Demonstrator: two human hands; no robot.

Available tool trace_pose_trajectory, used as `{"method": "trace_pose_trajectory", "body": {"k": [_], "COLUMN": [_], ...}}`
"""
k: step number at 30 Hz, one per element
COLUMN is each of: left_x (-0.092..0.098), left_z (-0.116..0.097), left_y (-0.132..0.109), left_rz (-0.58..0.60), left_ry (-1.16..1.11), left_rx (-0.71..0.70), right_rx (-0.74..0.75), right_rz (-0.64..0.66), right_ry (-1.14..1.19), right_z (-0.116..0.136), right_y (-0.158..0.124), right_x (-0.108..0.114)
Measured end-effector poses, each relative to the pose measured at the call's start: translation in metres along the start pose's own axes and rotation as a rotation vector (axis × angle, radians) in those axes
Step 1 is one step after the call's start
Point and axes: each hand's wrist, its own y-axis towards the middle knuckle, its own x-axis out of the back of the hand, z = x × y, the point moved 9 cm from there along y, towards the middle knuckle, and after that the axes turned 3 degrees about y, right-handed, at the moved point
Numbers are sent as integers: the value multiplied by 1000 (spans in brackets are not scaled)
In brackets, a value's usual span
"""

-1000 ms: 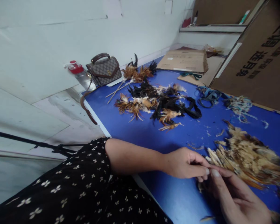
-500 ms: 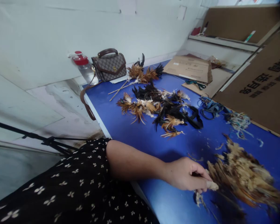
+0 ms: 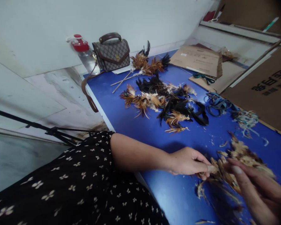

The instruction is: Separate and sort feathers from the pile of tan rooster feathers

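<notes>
A blue bench (image 3: 140, 131) runs diagonally beside a pale wall and grey floor. Upper right, a brown cardboard sheet (image 3: 269, 93) bears black printed characters, unreadable here. At lower right the left hand (image 3: 189, 162) pinches the quill end of a tan feather bundle (image 3: 239, 162); its long axis runs left-right, plumes pointing right. The right hand (image 3: 259, 190) lies over the bundle, its grip blurred and unclear.

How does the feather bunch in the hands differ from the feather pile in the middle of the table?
The feather bunch is pale tan; the feather pile is mostly black with orange tufts. The left hand and right hand hold the bunch; the pile lies untouched. Both are over the blue table.
</notes>
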Motion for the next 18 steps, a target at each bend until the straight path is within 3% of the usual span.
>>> {"method": "trace_pose_trajectory", "body": {"k": [4,10,15,18], "left_x": [-8,-12,-12,-11], "left_z": [-1,-4,-4,-10], "left_y": [-6,-11,-13,-14], "left_rz": [76,139,143,126], "left_ry": [6,-5,127,161], "left_rx": [1,-7,-2,-49], "right_rx": [169,103,66,55], "right_rz": [87,31,-14,-56], "right_ry": [-133,-31,22,38], "right_z": [17,32,38,37], "right_y": [-34,-51,-57,-58], "right_x": [-12,-24,-34,-29]}}
